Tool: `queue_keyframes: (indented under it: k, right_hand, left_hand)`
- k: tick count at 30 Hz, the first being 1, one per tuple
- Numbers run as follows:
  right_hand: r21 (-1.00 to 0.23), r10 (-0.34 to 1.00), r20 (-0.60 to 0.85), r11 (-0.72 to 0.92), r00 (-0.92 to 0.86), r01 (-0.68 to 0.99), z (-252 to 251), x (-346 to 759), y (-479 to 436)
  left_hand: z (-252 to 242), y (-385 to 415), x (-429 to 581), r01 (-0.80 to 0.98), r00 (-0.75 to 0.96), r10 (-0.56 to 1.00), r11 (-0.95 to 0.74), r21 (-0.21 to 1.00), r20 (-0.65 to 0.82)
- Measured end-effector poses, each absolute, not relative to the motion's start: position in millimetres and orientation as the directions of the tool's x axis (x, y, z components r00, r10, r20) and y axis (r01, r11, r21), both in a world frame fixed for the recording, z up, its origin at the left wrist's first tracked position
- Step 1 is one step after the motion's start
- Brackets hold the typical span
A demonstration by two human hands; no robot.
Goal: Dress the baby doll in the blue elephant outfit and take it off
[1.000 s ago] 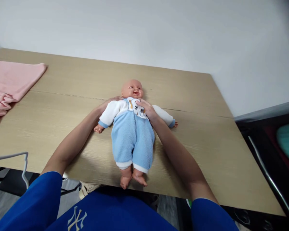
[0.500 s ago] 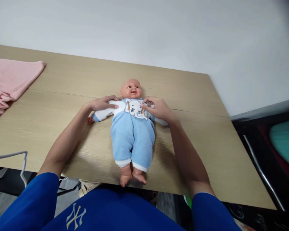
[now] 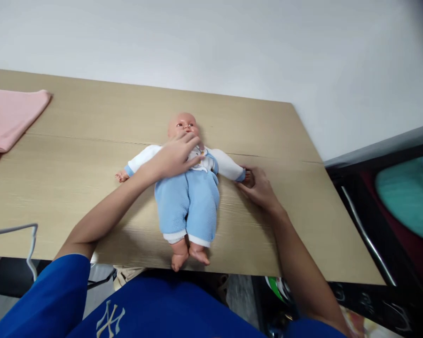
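Note:
A baby doll lies on its back on the table, its feet toward me. It wears light blue trousers and a white top with a cartoon animal face on the chest. My left hand reaches across the upper chest, just below the chin, with thumb and fingers apart; it partly hides the printed face. At the end of the outstretched arm on the right, my right hand is closed around the doll's hand. The doll's other arm is spread to the left, touched by neither hand.
A pink cloth lies at the table's left end. The wooden table meets a white wall behind. To the right stands a dark object with a teal part. A white bent bar rises at the front left edge.
My right hand has gone from the doll's chest out to its hand, and that arm is now stretched outward. My left hand has moved rightward from the shoulder onto the upper chest.

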State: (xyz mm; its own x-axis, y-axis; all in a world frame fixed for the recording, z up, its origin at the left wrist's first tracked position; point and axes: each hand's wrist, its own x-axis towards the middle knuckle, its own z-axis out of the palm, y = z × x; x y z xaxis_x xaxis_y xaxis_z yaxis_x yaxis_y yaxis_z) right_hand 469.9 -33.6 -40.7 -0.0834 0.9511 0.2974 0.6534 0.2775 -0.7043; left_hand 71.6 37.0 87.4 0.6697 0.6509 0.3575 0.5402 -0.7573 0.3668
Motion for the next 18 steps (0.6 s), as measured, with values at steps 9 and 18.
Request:
queue_keyframes:
  k: [9,18]
  right_hand:
    - [-0.922,0.916,0.373,0.349,0.147,0.168,-26.6,427.2,20.0]
    - [-0.813,0.852,0.518,0.518,-0.077,0.265,-18.6,348.5,27.3]
  left_hand:
    - [54.1,69.4,136.8,0.567,0.74,0.635,-0.766,0.302,0.22]
    - [53.6,63.6,119.0,0.109,0.671,0.449,-0.847,0.521,0.59]
